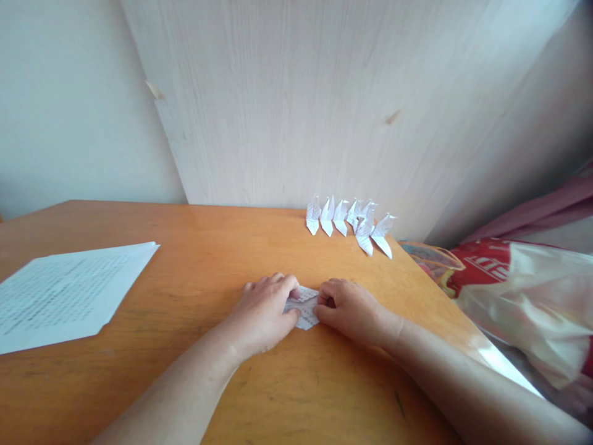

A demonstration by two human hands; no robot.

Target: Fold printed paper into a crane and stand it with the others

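A small folded piece of printed paper [304, 307] lies on the wooden table between my two hands. My left hand [269, 312] grips its left side, the thumb at the near part and the fingers curled at the far part. On the right side, my right hand [349, 309] pinches the paper's edge between thumb and bent fingers. Both hands rest low at the tabletop, and the paper's outer corners are hidden under the fingers. Beyond them, several folded paper figures [340, 217] with pointed tips stand at the table's far right edge.
A stack of printed sheets [69, 287] lies on the left of the table [208, 247]. A pale wood-grain panel [287, 105] rises behind the far edge. Past the right edge are a white plastic bag [532, 309] and red printed material [484, 262].
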